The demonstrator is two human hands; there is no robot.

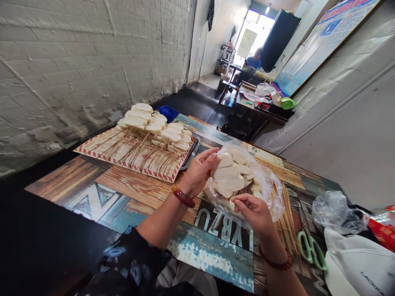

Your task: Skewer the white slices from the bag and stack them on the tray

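Note:
My left hand [199, 170] is closed on the edge of pale oval slices [228, 181] at the near left side of a clear plastic bag [271, 189]. The bag lies open around more slices. Just below the slices, my right hand [253, 209] pinches something thin, perhaps the end of a skewer; most of it is hidden. Farther left, stacks of skewered slices [154, 123] rest on a red-and-white patterned sheet [108, 146], their thin sticks [132, 154] pointing toward me.
Loose skewers [286, 222] and green-handled scissors [311, 250] lie right of the bag. Beyond them are crumpled plastic [335, 211] and a white cap [358, 263]. A metal tray [193, 150] sits beside the sheet. A person in blue [254, 61] is far back, near another cluttered table [262, 109].

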